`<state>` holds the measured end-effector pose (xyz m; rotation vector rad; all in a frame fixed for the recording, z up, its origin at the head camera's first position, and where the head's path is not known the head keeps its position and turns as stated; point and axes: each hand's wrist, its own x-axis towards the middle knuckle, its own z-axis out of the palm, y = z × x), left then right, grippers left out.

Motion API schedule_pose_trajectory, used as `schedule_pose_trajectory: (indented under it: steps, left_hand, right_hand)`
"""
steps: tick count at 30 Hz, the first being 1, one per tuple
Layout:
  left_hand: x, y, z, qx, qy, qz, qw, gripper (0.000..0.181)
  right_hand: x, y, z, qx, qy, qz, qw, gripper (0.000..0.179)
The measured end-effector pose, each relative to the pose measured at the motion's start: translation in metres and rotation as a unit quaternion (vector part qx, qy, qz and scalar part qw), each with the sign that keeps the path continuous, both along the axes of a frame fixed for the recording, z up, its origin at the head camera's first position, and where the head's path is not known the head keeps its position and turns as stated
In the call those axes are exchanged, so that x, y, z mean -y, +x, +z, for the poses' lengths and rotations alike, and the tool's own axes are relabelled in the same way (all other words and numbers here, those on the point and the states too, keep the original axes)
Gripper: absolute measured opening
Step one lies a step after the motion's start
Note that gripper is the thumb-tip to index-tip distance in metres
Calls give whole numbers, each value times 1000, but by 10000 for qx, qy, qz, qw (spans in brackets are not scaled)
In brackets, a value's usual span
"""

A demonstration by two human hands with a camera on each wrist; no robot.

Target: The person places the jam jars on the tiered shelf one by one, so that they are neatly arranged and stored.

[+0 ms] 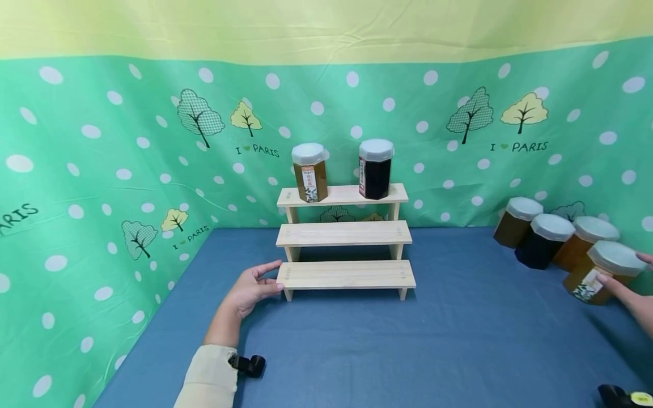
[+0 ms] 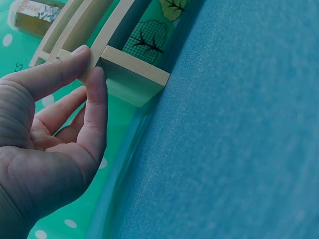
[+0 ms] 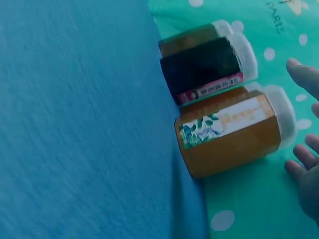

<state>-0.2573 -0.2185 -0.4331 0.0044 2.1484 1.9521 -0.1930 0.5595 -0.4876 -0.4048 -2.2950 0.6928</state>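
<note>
My left hand (image 1: 250,290) pinches the left end of the lowest step of a three-step wooden display stand (image 1: 347,275). In the left wrist view, thumb and index finger meet at the board's corner (image 2: 134,67). My right hand (image 1: 632,303), partly out of frame, has its thumb by the label of the nearest amber jar (image 1: 586,288). The right wrist view has its fingers (image 3: 306,159) spread apart, a gap between them and the white lid (image 3: 284,114). An amber jar (image 1: 318,178) and a dark jar (image 1: 378,178) stand on the top step.
Behind the nearest jar at the right stand a dark jar (image 1: 541,249), an orange-brown jar (image 1: 568,255) and a brown jar (image 1: 512,228), close together. A blue cloth (image 1: 352,351) covers the table. Green polka-dot fabric (image 1: 336,124) hangs behind and at the sides.
</note>
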Motion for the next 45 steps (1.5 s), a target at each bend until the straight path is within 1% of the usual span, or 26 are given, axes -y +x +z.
schedule_pose_trajectory:
  steps: [3,5,8,10,14,16,19,21,24,25,26,27,29,31,33,34,36,42,45]
  left_hand:
    - [0,0,0,2,-8,19,10000,70]
    - [0,0,0,8,-24,35,10000,70]
    - [0,1,0,12,-30,47,10000,71]
    - [0,1,0,10,-25,52,10000,70]
    - [0,2,0,29,-2,53,10000,70]
    - [0,2,1,51,10,73,10000,70]
    - [0,3,2,58,14,103,9999,70]
    - [0,3,2,51,-3,108,9999,70]
    - [1,3,1,52,-19,98,9999,70]
    - [1,3,1,35,-27,79,10000,70]
    - [1,3,1,21,-37,70,10000,70]
    - [1,3,1,5,-52,61,10000,70]
    - [2,2,1,-20,-53,48,10000,70]
    - [2,2,2,-30,-50,44,10000,70]
    - [2,2,2,-21,-51,42,10000,70]
    - [2,1,2,-12,-41,34,10000,70]
    - [1,1,2,9,-38,36,10000,70]
    - [0,1,1,-10,-79,9,10000,70]
    - [-1,1,2,-1,-61,40,10000,70]
  right_hand:
    - [-6,-3,-2,47,46,-12,10000,85]
    - [-7,-4,-1,100,-16,16,9999,86]
    - [-7,-7,-1,274,-68,-78,9996,88]
    - [-7,-10,-1,355,-133,-72,9993,90]
    - [-9,-16,-1,317,-80,-58,9994,90]
    - [-6,-18,2,241,-32,-32,9997,91]
    - [5,-14,12,140,42,51,9999,93]
    - [20,-9,23,-134,116,66,9998,96]
    - [49,1,42,-501,78,31,9987,101]
    - [56,3,47,-625,5,25,9980,96]
    - [59,3,47,-716,-51,-23,9974,95]
    - [65,5,50,-713,-210,-42,9972,87]
    - [72,6,54,-639,-461,-129,9968,73]
    - [75,7,53,-519,-624,-286,9963,69]
    - [80,10,57,-405,-674,-449,9959,70]
    - [80,11,56,-405,-659,-542,9955,74]
    - [81,12,55,-301,-707,-659,9949,77]
    - [93,15,59,138,-1292,-817,9882,71]
    - [99,16,59,154,-1281,-828,9882,70]
